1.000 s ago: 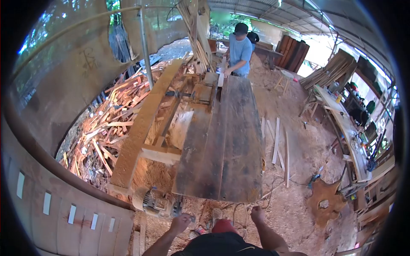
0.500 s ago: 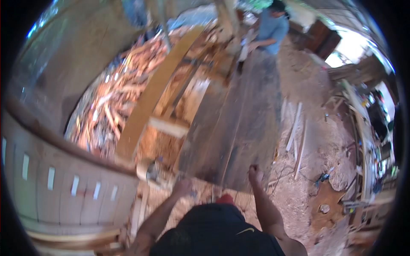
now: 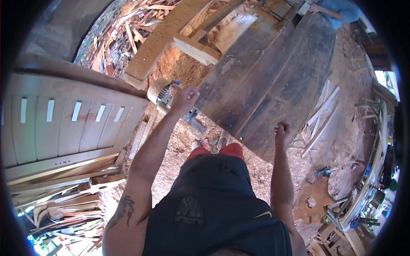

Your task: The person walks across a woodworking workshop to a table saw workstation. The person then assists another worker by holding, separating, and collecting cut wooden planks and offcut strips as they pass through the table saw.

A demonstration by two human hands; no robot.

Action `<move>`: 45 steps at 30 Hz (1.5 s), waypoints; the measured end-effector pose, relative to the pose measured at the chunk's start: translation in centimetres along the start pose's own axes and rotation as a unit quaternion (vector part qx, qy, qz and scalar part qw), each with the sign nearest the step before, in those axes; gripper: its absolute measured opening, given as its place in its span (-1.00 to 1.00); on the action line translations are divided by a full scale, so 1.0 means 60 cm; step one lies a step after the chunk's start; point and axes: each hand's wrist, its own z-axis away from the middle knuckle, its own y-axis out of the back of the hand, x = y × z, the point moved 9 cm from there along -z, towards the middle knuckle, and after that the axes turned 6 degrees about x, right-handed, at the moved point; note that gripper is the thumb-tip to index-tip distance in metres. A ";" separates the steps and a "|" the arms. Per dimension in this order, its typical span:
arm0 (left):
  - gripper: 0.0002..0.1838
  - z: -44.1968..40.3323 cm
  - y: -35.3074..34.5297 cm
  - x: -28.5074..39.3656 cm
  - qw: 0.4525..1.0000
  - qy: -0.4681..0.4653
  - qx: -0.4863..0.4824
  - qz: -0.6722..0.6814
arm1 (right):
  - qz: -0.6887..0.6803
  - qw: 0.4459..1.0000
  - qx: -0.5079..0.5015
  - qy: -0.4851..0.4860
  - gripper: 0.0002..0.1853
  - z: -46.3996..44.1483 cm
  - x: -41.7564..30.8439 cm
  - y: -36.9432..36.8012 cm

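My left hand is closed at the near left corner of the dark wooden tabletop, close above the motor. Whether anything small is inside its fingers is hidden. Over the right part of the tabletop's near end, my right hand has its fingers curled in, and what they may hold is too small to make out. At the far end of the table, another person's hand is by a pale piece of wood.
Left of the table lies a dusty wooden beam, with scrap wood beyond. A slotted panel stands at the left. Wood strips and a star-shaped slab lie on the sawdust-covered floor at the right.
The view has tilted down and turned, so the tabletop sits nearer and slanted. Both my hands have come up to the table's near end. The other person is now mostly out of view.
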 end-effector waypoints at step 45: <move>-0.27 0.068 -0.274 -0.050 0.873 -0.065 -0.283 -0.392 | 0.566 0.771 -0.227 0.181 -0.09 0.049 -0.027 -0.084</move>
